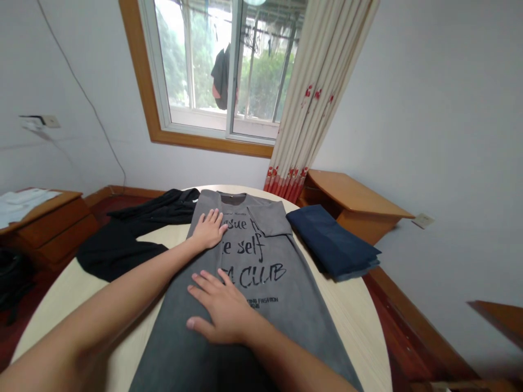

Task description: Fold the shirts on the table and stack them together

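Note:
A grey T-shirt point(294, 305) with black lettering lies spread on the round table, its collar toward the window. Its left side is folded inward over part of the print, and the right sleeve is turned in across the chest. My left hand point(209, 230) rests flat on the folded left part near the shoulder, fingers spread. Closer to me, my right hand point(224, 307) lies on the shirt's middle, fingers also spread, covering some of the lettering. Neither hand grips anything. The shirt's lower hem is out of view.
Black clothing point(122, 247) lies loosely on the left of the pale round table point(368, 326). A folded stack of dark blue cloth point(330, 239) sits at the right edge. Beyond are a wooden desk point(351, 193), a curtain point(312, 103) and, at left, a wooden cabinet point(61, 228).

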A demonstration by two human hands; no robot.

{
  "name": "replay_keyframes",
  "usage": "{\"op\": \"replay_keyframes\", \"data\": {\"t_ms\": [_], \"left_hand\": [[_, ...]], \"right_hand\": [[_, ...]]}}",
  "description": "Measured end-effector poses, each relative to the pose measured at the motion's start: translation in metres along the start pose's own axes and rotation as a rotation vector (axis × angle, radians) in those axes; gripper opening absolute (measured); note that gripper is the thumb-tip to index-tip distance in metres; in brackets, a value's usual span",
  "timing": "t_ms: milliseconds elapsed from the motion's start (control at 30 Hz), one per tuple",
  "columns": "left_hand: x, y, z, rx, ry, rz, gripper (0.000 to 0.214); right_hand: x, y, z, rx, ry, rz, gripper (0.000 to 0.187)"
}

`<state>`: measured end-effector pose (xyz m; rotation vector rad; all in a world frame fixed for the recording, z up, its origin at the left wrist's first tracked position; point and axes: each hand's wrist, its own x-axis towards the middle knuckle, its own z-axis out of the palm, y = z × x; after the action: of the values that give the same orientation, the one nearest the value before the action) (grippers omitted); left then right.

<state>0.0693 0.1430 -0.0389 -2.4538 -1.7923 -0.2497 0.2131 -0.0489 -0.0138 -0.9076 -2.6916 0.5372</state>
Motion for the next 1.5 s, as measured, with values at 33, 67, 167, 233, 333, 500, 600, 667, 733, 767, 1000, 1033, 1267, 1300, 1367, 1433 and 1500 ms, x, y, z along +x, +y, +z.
{"op": "replay_keyframes", "data": {"t_ms": [33,67,167,233,333,500,600,667,733,767,1000,1033,1267,1300,1367,1433,1500], "left_hand": [[-0.016,0.002,0.0,-0.01,-0.023,0.019,0.068],[-0.032,0.004,-0.001,-0.019,-0.048,0.035,0.067],[-0.07,0.008,-0.008,-0.032,-0.122,0.063,0.066],[-0.089,0.014,-0.016,-0.038,-0.165,0.075,0.065],[-0.116,0.033,-0.029,-0.067,-0.218,0.057,0.065],[-0.17,0.093,-0.043,-0.179,-0.251,0.222,0.073],[-0.197,0.125,-0.045,-0.243,-0.215,0.442,0.067],[-0.207,0.135,-0.046,-0.266,-0.202,0.503,0.065],[-0.211,0.138,-0.047,-0.286,-0.197,0.516,0.064],[-0.211,0.137,-0.048,-0.299,-0.194,0.513,0.063],[-0.208,0.127,-0.057,-0.461,-0.197,0.512,0.048],[-0.209,0.126,-0.058,-0.492,-0.189,0.52,0.046],[-0.216,0.131,-0.065,-0.72,-0.119,0.604,0.053],[-0.217,0.133,-0.066,-0.736,-0.126,0.611,0.058],[-0.219,0.137,-0.068,-0.734,-0.156,0.624,0.063],[-0.219,0.141,-0.07,-0.677,-0.195,0.637,0.059],[-0.218,0.145,-0.07,-0.59,-0.222,0.677,0.05]], "right_hand": [[0.0,0.0,0.0,-0.001,0.017,-0.01,0.065],[0.0,0.0,0.0,0.0,0.036,-0.025,0.061],[0.001,-0.003,-0.003,0.019,0.098,-0.08,0.04],[-0.002,-0.004,-0.009,0.019,0.162,-0.069,0.031],[-0.017,0.003,-0.026,0.008,0.322,0.084,0.028],[-0.085,0.043,-0.056,-0.081,0.477,0.507,0.026],[-0.138,0.065,-0.06,-0.231,0.514,0.732,0.027],[-0.166,0.072,-0.058,-0.276,0.507,0.865,0.032],[-0.184,0.072,-0.055,-0.256,0.474,0.942,0.04],[-0.188,0.07,-0.055,-0.224,0.453,0.967,0.044],[-0.182,0.056,-0.078,0.271,0.258,1.142,0.049],[-0.179,0.053,-0.082,0.346,0.238,1.145,0.048],[-0.143,0.024,-0.085,0.628,0.24,0.815,0.054],[-0.136,0.024,-0.084,0.648,0.207,0.788,0.055],[-0.121,0.03,-0.083,0.691,0.111,0.781,0.05],[-0.108,0.048,-0.084,0.748,-0.011,0.798,0.038],[-0.094,0.074,-0.085,0.743,-0.063,0.842,0.042]]}}
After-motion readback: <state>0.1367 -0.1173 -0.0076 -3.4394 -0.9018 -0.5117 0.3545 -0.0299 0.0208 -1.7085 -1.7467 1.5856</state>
